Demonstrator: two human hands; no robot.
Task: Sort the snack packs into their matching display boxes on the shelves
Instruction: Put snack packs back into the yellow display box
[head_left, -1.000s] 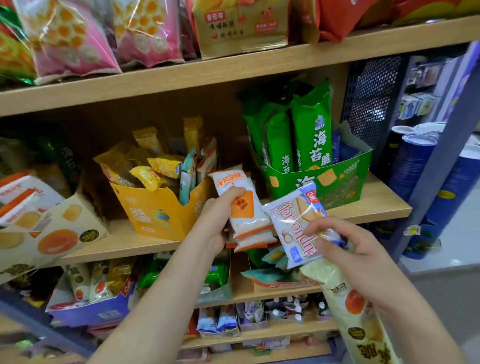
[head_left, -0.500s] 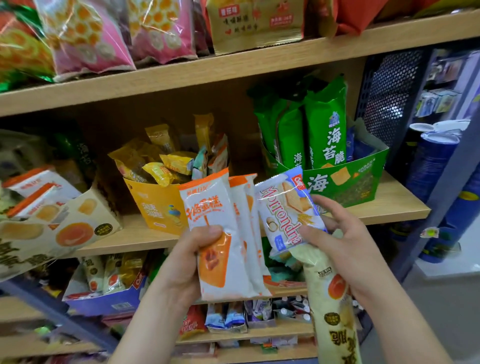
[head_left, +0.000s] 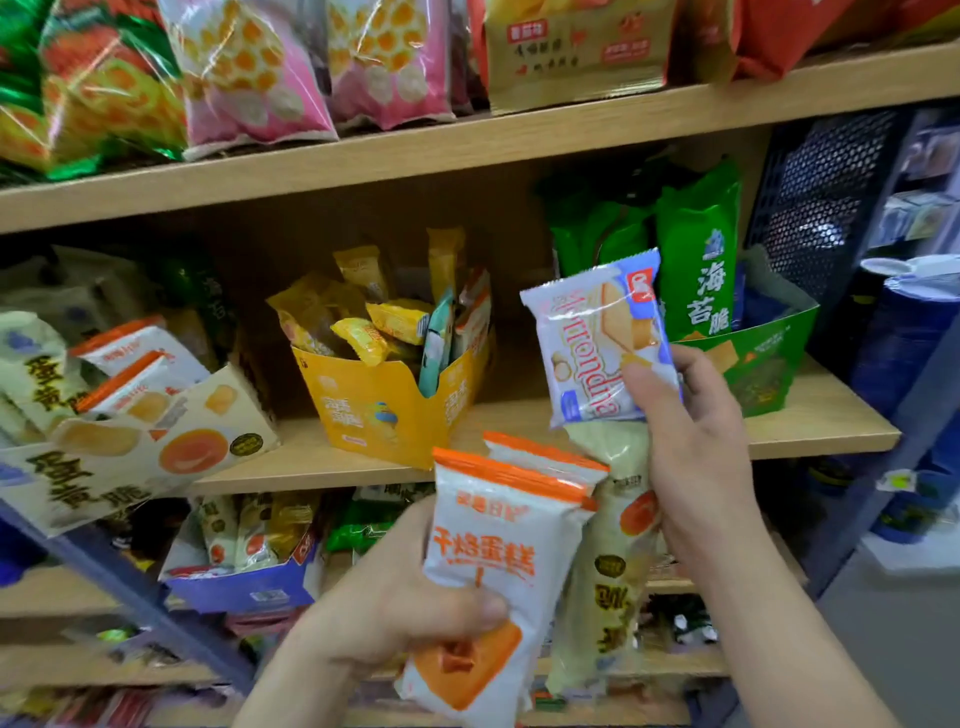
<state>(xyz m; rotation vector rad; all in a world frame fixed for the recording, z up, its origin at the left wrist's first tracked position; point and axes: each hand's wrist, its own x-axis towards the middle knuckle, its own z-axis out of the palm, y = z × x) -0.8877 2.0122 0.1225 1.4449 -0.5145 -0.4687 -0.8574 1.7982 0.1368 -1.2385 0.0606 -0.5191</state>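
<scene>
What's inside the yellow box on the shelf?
Small yellow packs and one teal pack stick out of the yellow box. Its walls hide anything deeper down.

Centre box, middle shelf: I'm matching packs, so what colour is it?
The centre box is yellow; head view shows it.

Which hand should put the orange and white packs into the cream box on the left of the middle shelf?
Left hand: it grips the orange-and-white packs and sits nearer the cream box. The right hand is full, holding a blue wafer pack and a cream pack.
</scene>
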